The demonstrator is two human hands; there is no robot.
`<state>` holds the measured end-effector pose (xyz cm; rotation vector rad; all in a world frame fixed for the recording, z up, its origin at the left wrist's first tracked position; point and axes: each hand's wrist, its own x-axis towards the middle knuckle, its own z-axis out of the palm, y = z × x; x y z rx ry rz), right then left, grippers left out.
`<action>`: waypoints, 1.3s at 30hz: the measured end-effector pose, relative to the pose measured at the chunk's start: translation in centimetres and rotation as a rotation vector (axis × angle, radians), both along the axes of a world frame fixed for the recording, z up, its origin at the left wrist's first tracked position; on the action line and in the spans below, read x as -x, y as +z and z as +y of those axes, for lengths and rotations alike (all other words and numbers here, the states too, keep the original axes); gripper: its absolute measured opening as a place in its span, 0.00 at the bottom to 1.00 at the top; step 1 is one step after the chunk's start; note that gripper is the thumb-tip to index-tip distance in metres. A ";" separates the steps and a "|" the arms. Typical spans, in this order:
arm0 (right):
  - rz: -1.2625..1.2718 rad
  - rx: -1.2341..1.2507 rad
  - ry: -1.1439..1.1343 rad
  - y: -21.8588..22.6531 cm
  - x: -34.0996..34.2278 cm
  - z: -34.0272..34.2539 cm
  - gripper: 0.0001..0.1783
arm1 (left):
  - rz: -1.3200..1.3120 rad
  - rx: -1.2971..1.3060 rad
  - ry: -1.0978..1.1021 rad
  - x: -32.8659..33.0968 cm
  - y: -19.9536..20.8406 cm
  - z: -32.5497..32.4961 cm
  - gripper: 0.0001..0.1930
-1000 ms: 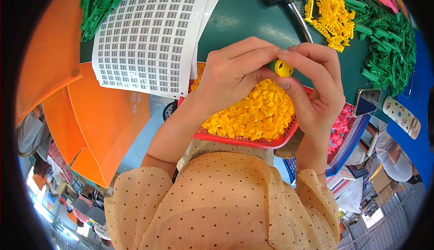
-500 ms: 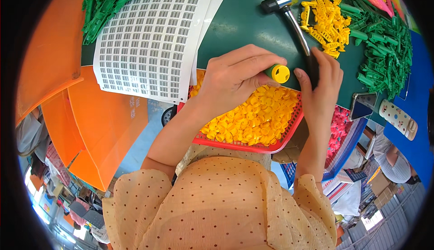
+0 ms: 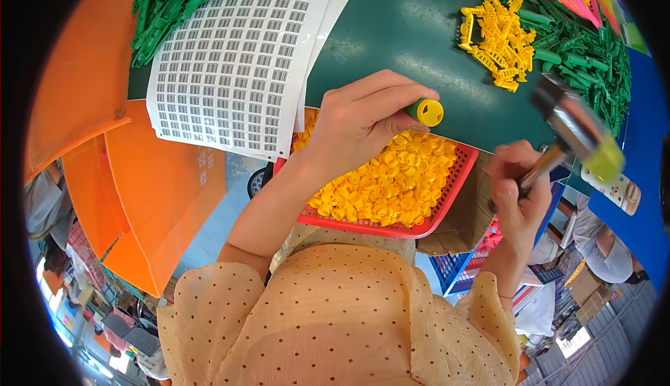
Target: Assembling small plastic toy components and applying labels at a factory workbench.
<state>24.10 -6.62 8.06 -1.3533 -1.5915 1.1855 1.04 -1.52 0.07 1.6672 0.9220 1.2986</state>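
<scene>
Between thumb and fingers, my left hand (image 3: 363,117) grips a green tube with a round yellow cap (image 3: 430,112) on its end, close to the table's near edge. Below it sits a red basket (image 3: 426,229) full of small yellow caps (image 3: 384,187). My right hand (image 3: 522,183) is closed around the handle of a mallet (image 3: 576,124), raised at the right. The mallet's head has one black face and one clear yellow face, and is smeared by motion. Most of the green tube is hidden inside my left hand.
A yellow pile of small parts (image 3: 501,40) lies on the green table (image 3: 391,30). Green plastic pieces (image 3: 583,61) are heaped at the far right, more (image 3: 174,2) at the far left. Label sheets (image 3: 230,65) hang over the table edge. Orange boxes (image 3: 153,197) stand at the left.
My right hand has closed on the mallet, lifted it off the table and moved it right. My left hand still holds the capped tube in nearly the same place.
</scene>
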 end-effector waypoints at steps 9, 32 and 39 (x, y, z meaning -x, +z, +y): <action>0.074 -0.495 -0.319 -0.2 -0.1 -3.1 0.19 | 0.002 0.003 -0.037 -0.1 0.0 0.0 0.14; -0.445 -0.370 0.196 -0.1 4.2 3.1 0.15 | 0.095 0.123 -0.117 -1.3 2.5 -2.4 0.12; -0.726 0.228 0.153 4.6 -3.2 -1.3 0.10 | 0.543 -0.165 0.340 2.3 2.6 4.1 0.11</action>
